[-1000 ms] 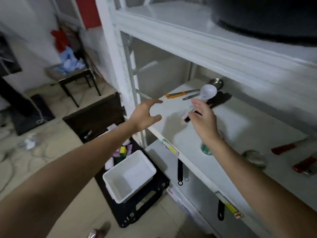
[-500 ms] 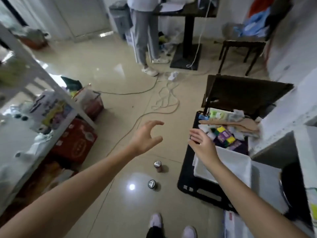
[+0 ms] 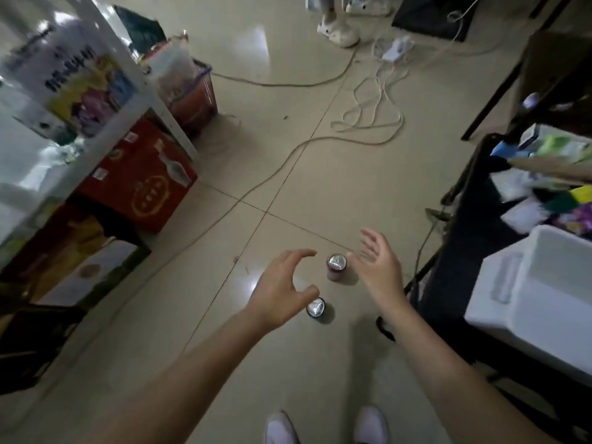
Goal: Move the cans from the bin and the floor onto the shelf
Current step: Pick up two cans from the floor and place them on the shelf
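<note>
Two cans stand upright on the tiled floor in front of my feet. The farther can [image 3: 336, 265], dark red with a silver top, sits between my two hands. The nearer can [image 3: 316, 308], dark with a silver top, is partly covered by the thumb of my left hand [image 3: 282, 288]. That hand is open, with its fingers curled above the floor. My right hand [image 3: 376, 264] is open too, palm turned left, just right of the farther can. Neither hand touches a can. An empty white bin [image 3: 531, 302] sits at the right.
A black crate [image 3: 461, 251] holds the white bin and mixed packets on the right. A white shelf post [image 3: 134, 75], red cartons [image 3: 141, 181] and a red basket [image 3: 192, 100] stand on the left. Cables [image 3: 288, 161] trail across the floor. Another person's shoes [image 3: 339, 30] are at the top.
My view swung from the shelf down to the floor. Both hands, open throughout, have dropped closer to the two cans, which now lie between and under them.
</note>
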The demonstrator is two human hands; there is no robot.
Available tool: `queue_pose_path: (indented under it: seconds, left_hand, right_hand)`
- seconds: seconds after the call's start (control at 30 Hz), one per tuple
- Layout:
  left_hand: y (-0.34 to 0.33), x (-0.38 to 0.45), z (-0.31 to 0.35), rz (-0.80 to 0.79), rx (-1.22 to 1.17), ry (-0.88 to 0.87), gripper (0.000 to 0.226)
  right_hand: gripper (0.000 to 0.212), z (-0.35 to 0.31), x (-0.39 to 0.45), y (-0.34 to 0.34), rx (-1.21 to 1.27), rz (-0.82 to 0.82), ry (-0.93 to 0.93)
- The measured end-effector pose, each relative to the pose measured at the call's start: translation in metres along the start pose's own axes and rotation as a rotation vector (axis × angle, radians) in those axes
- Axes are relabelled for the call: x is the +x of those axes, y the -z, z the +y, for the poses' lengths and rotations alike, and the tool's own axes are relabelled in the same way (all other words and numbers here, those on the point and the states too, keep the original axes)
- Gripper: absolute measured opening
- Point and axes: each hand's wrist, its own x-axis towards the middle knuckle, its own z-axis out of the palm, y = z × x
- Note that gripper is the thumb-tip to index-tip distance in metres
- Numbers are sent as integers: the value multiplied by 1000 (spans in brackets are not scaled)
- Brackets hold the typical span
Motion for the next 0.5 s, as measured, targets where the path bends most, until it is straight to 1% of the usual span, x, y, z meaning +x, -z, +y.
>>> queue_pose_path:
  seconds: [0.17,0.23,0.3,0.4,0.5]
  left_hand:
    - [-122,46,-148,27,-33,4,62]
    - [-170,62,-204,-17,-9,-15,67]
    - [-211,77,-249,-108,29,-30,75]
    - [-253,99,-293,-202,24,-56,88]
    - [-280,108,-308,-225,-7,-111,94]
  right_hand:
    - [68,161,76,-71,2,83,63]
    - [73,226,106,-81,-23,103,77]
    - [79,284,129,-80,-53,84,90]
    - [89,346,156,-76,-103,61,116]
    - [93,372,170,-80,-134,48,160]
